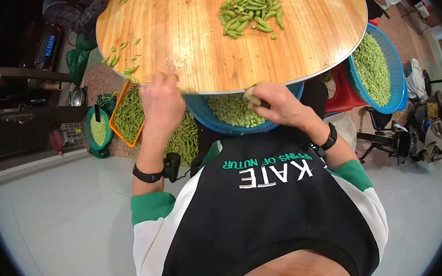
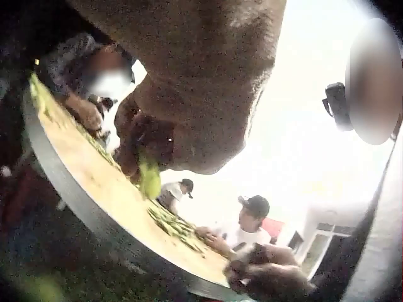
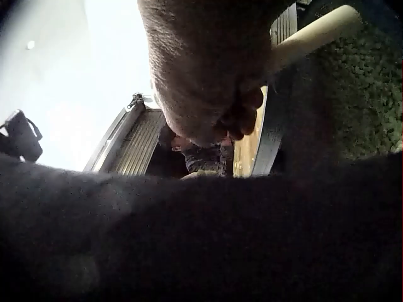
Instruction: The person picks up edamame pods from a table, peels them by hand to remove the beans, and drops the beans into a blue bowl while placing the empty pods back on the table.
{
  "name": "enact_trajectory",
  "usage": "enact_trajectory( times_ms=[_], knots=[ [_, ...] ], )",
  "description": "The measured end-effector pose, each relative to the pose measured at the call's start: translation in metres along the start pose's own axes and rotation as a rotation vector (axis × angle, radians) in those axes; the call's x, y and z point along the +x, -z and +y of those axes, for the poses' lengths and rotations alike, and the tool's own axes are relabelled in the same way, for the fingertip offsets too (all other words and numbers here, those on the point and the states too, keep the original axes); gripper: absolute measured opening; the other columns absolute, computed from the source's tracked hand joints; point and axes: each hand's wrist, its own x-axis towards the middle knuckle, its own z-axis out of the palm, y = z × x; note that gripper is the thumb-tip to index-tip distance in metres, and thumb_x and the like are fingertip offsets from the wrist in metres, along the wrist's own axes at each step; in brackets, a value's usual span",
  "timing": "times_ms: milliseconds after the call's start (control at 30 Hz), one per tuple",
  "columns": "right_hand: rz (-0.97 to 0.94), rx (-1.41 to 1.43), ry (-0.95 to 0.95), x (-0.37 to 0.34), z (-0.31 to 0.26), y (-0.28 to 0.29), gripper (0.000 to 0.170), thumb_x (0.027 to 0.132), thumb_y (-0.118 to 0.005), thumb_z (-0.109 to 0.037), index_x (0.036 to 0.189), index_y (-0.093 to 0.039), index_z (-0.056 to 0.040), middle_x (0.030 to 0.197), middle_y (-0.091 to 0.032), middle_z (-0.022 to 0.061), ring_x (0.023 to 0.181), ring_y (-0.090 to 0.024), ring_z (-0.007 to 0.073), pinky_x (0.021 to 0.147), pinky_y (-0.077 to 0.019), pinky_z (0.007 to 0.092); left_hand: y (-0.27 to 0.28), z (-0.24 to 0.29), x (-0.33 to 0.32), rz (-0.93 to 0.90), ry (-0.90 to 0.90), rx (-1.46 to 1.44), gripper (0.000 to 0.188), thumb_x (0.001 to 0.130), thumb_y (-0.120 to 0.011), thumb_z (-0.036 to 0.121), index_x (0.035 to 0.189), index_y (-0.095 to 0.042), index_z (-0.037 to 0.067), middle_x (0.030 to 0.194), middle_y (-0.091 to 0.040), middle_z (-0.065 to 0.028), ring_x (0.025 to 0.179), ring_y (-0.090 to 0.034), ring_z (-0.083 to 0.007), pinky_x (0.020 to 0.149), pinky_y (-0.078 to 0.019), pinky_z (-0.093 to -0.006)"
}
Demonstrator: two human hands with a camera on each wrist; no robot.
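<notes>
My left hand (image 1: pixel 162 102) is bent over the near left edge of the round wooden table (image 1: pixel 193 47). Its fingers pinch a green soybean pod (image 2: pixel 150 180), which shows below them in the left wrist view. Further right, my right hand (image 1: pixel 280 105) is curled just off the near edge, above a blue basin (image 1: pixel 194 109) of shelled soybeans (image 1: pixel 237 111). A pale piece (image 1: pixel 250 93) shows at its fingertips, and in the right wrist view it looks like a round-ended cylinder (image 3: pixel 321 34); I cannot tell what it is.
A pile of pods (image 1: pixel 250 13) lies on the table, with loose pods (image 1: pixel 113 60) at its left. An orange crate (image 1: pixel 130 114) of pods stands left; another blue basin (image 1: pixel 391 57) of beans is at right. Other people (image 2: pixel 252 226) sit around the table.
</notes>
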Motion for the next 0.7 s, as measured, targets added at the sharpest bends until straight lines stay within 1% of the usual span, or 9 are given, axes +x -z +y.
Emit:
enact_trajectory(
  times_ms=[100, 167, 233, 333, 433, 500, 600, 667, 700],
  knots=[
    [-0.010, -0.132, -0.015, 0.003, -0.010, 0.004, 0.017, 0.072, -0.067, -0.006, 0.085, -0.057, -0.0028, 0.079, -0.058, 0.0135, 0.074, -0.059, 0.0323, 0.065, -0.0481, 0.0397, -0.006, 0.002, 0.029, 0.329, -0.088, 0.144, 0.013, 0.078, -0.056, 0.005, 0.089, -0.063, 0.002, 0.083, -0.061, -0.0153, 0.080, -0.059, -0.0332, 0.077, -0.0465, -0.0415],
    [-0.014, -0.136, -0.058, 0.003, -0.005, 0.004, 0.020, 0.071, -0.068, -0.008, 0.087, -0.058, -0.0020, 0.080, -0.058, 0.0143, 0.075, -0.058, 0.0325, 0.065, -0.0474, 0.0394, -0.029, 0.010, 0.057, 0.242, -0.147, -0.447, 0.012, 0.080, -0.056, 0.008, 0.088, -0.063, 0.002, 0.084, -0.061, -0.0157, 0.082, -0.059, -0.0343, 0.076, -0.0469, -0.0421],
    [0.002, -0.089, -0.119, 0.002, -0.006, 0.004, 0.021, 0.072, -0.069, -0.009, 0.089, -0.058, -0.0017, 0.079, -0.057, 0.0143, 0.076, -0.058, 0.0326, 0.065, -0.0472, 0.0390, -0.048, 0.029, 0.094, 0.188, -0.195, -0.552, 0.012, 0.083, -0.056, 0.010, 0.087, -0.064, 0.002, 0.084, -0.061, -0.0166, 0.084, -0.058, -0.0355, 0.076, -0.0474, -0.0435],
    [0.073, -0.029, -0.153, -0.002, -0.008, 0.009, 0.025, 0.075, -0.068, -0.008, 0.097, -0.059, 0.0001, 0.078, -0.056, 0.0118, 0.072, -0.056, 0.0275, 0.063, -0.0456, 0.0351, -0.087, 0.047, 0.141, 0.172, -0.166, -0.503, 0.017, 0.083, -0.057, 0.014, 0.093, -0.063, 0.001, 0.088, -0.060, -0.0204, 0.087, -0.059, -0.0362, 0.076, -0.0473, -0.0436],
    [0.151, 0.065, -0.180, -0.010, -0.002, 0.014, 0.029, 0.080, -0.063, -0.006, 0.107, -0.059, 0.0022, 0.081, -0.057, 0.0082, 0.068, -0.055, 0.0192, 0.062, -0.0453, 0.0311, -0.091, 0.053, 0.168, -0.118, 0.024, -0.473, 0.023, 0.075, -0.062, 0.014, 0.090, -0.061, -0.003, 0.090, -0.061, -0.0232, 0.088, -0.059, -0.0385, 0.076, -0.0480, -0.0441],
    [0.158, 0.211, -0.297, -0.014, -0.001, 0.015, 0.036, 0.088, -0.053, -0.008, 0.122, -0.055, 0.0023, 0.090, -0.062, 0.0055, 0.068, -0.054, 0.0101, 0.060, -0.0460, 0.0255, -0.085, 0.054, 0.168, -0.143, -0.024, -0.517, 0.021, 0.074, -0.060, 0.013, 0.087, -0.061, -0.004, 0.091, -0.061, -0.0244, 0.090, -0.059, -0.0396, 0.078, -0.0475, -0.0450],
    [0.237, 0.478, -0.557, -0.006, -0.011, 0.018, 0.036, 0.090, -0.048, -0.010, 0.124, -0.054, 0.0006, 0.085, -0.061, 0.0073, 0.069, -0.058, 0.0131, 0.065, -0.0478, 0.0261, -0.083, 0.053, 0.156, -0.112, -0.047, -0.637, 0.020, 0.072, -0.060, 0.011, 0.083, -0.060, -0.006, 0.087, -0.061, -0.0246, 0.087, -0.059, -0.0401, 0.077, -0.0476, -0.0448],
    [0.272, 0.488, -0.580, 0.000, -0.008, 0.019, 0.037, 0.094, -0.045, -0.013, 0.128, -0.050, -0.0004, 0.083, -0.060, 0.0051, 0.063, -0.054, 0.0084, 0.055, -0.0449, 0.0216, -0.086, 0.048, 0.152, -0.058, -0.033, -0.711, 0.020, 0.071, -0.061, 0.011, 0.083, -0.060, -0.006, 0.083, -0.062, -0.0236, 0.082, -0.060, -0.0395, 0.074, -0.0482, -0.0436],
    [0.341, 0.644, -0.598, 0.001, -0.003, 0.019, 0.037, 0.095, -0.045, -0.013, 0.129, -0.049, -0.0008, 0.082, -0.059, 0.0051, 0.061, -0.053, 0.0078, 0.051, -0.0428, 0.0210, -0.086, 0.045, 0.149, -0.098, 0.047, -0.792, 0.016, 0.074, -0.064, 0.009, 0.084, -0.061, -0.004, 0.077, -0.062, -0.0170, 0.071, -0.060, -0.0282, 0.063, -0.0464, -0.0362]
  ],
)
